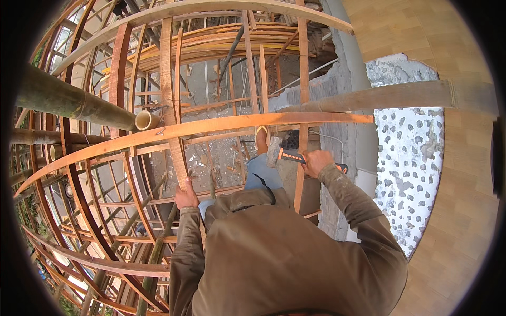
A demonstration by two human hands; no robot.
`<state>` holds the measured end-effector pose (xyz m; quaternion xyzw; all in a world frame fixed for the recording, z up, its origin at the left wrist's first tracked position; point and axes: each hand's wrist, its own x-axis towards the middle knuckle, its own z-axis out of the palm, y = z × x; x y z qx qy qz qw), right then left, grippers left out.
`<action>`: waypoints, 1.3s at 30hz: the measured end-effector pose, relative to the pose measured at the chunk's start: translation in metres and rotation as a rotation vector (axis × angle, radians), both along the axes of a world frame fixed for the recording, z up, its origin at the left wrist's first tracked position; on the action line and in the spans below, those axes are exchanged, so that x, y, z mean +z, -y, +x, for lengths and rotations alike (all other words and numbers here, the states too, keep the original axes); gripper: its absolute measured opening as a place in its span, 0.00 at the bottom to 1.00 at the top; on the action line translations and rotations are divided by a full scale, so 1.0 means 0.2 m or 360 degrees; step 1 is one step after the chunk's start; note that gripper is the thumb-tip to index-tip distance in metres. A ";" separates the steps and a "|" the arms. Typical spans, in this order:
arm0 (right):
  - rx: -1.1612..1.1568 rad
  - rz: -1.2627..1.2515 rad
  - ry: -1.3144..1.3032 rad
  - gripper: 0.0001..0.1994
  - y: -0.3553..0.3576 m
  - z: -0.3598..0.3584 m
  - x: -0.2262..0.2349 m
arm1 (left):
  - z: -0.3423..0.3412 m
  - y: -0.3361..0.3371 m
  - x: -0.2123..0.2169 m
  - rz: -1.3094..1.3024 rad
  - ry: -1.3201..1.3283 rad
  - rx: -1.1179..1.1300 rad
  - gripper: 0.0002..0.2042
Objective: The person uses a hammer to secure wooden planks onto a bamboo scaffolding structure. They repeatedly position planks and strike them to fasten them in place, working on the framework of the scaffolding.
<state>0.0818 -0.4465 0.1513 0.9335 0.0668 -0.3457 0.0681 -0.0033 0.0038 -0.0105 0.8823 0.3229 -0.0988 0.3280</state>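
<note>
My left hand (186, 196) is closed round the near end of a flat wooden plank (178, 160), thumb on top. That plank runs away from me and meets a long reddish-brown beam (226, 124) that crosses in front of me. In my right hand (318, 162) is a hammer (291, 156), gripped by its black and orange handle. The hammer's heavy grey head points left, near my knee and just on the near side of the beam. It looks apart from the wood.
I am up among timber framing, with a rubble-strewn floor (232, 163) far below. A thick bamboo pole (79, 100) comes in from the left. On the right are a rough concrete wall edge (337, 147), a dotted white panel (408, 174) and a tan tiled surface (464, 174).
</note>
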 end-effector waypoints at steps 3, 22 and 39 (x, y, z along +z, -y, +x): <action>0.0140 0.0049 -0.0148 0.11 -0.01 -0.10 0.00 | 0.01 0.01 -0.01 -0.0062 0.0021 0.0000 0.35; 0.0057 0.0003 0.0228 0.12 0.11 0.09 -0.08 | 0.02 0.01 0.03 0.0030 -0.0145 0.0038 0.38; 0.0264 -0.0046 -0.0311 0.11 0.11 -0.12 -0.05 | 0.02 0.01 0.04 0.0051 -0.0191 0.0102 0.36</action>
